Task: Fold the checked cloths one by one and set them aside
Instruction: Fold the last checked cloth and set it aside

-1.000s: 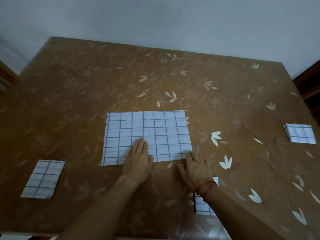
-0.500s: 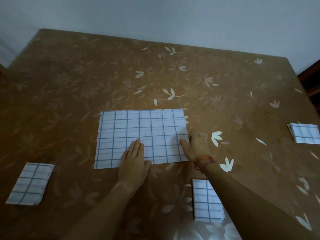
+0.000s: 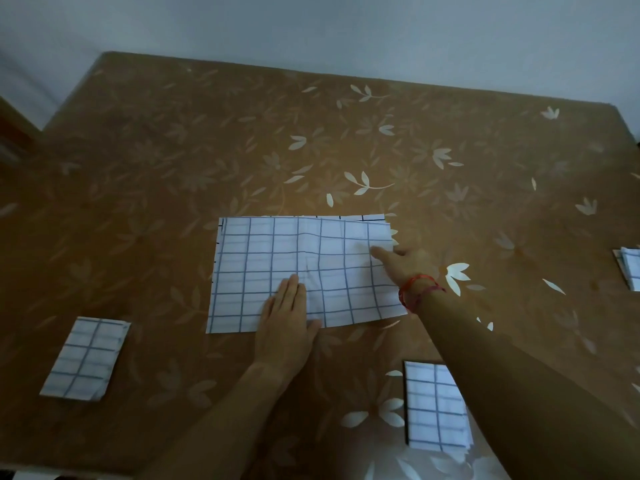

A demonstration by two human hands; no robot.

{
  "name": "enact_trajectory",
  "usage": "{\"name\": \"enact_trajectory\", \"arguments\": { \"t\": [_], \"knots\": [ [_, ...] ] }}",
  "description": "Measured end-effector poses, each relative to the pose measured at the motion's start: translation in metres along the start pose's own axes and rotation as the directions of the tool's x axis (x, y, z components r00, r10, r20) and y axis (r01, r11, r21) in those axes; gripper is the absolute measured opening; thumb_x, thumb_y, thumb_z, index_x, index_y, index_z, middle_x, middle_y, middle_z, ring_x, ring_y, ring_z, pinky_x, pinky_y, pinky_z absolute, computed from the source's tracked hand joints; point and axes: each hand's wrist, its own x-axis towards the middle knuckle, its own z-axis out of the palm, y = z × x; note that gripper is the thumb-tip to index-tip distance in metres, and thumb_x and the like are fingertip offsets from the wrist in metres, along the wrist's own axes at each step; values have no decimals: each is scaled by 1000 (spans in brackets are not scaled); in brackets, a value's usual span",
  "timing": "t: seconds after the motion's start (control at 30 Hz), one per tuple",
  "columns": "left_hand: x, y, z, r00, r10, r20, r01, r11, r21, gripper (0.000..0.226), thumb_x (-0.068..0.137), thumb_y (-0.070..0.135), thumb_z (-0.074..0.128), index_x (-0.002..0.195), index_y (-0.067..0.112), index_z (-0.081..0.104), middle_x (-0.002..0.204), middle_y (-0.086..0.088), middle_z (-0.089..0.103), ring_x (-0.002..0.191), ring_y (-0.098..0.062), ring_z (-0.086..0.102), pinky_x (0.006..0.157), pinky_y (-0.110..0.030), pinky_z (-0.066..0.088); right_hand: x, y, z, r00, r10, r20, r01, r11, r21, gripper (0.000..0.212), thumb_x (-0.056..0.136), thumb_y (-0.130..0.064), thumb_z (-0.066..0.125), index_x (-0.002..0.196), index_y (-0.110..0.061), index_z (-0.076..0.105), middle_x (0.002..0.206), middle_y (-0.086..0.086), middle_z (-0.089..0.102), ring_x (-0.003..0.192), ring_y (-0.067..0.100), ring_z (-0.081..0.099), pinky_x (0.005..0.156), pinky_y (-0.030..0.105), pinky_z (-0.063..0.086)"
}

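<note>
A white cloth with blue checks (image 3: pixel 277 251) lies as a wide rectangle in the middle of the brown flowered table (image 3: pixel 311 140). Faint wrinkles run through its middle. My left hand (image 3: pixel 285 320) rests flat on the cloth's near edge, fingers straight and together. My right hand (image 3: pixel 410 263), with a red thread at the wrist, is at the cloth's right edge. Its thumb lies on top of the fabric and the fingers are hidden at the edge, so it seems to pinch that edge.
Three small folded checked cloths lie around: one at the near left (image 3: pixel 86 358), one at the near right (image 3: pixel 436 407) partly under my right forearm, one at the far right edge (image 3: pixel 630 271). A pale wall stands behind the table.
My right hand has moved from the cloth's near right corner up along its right edge and now has its thumb on the fabric. The left hand has stayed pressed on the near edge.
</note>
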Motion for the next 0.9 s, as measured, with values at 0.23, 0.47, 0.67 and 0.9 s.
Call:
{"name": "enact_trajectory", "arguments": {
  "t": [0.23, 0.47, 0.67, 0.9],
  "knots": [
    [-1, 0, -2, 1000, 7, -6, -7, 1000, -8, 68, 99, 47, 38, 153, 17, 10, 161, 0, -1, 146, -13, -7, 119, -32, -1, 13, 15, 4, 993, 111, -37, -108, 990, 86, 53, 57, -53, 79, 93, -15, 73, 102, 7, 70, 99, 29, 63, 92, 45, 52],
    [0, -1, 0, 1000, 6, -11, -6, 1000, 5, 70, 98, 48, 38, 153, 17, 9, 161, 1, -1, 146, -12, -8, 115, -30, -6, -12, 2, 1, 997, -25, -76, 19, 997, -70, 26, 78, -35, 73, 79, -9, 68, 80, 5, 63, 86, 22, 59, 84, 34, 47],
    [0, -2, 0, 1000, 6, -2, -6, 1000, -2, 70, 98, 48, 38, 153, 17, 9, 161, 0, -1, 146, -12, -9, 117, -31, -5, -11, -4, -2, 998, 63, -26, -57, 984, 170, 59, 60, -47, 80, 106, -12, 69, 102, 1, 67, 95, 21, 61, 85, 34, 50],
    [1, -5, -8, 999, 50, 19, -49, 997, -53, 73, 97, 44, 43, 153, 15, 8, 161, 0, -2, 146, -12, -8, 119, -32, -1, -14, 9, -4, 991, 110, 81, -123, 974, 188, 38, 79, -21, 76, 110, 0, 66, 100, 10, 62, 90, 26, 58, 82, 36, 49]
  ]
}}
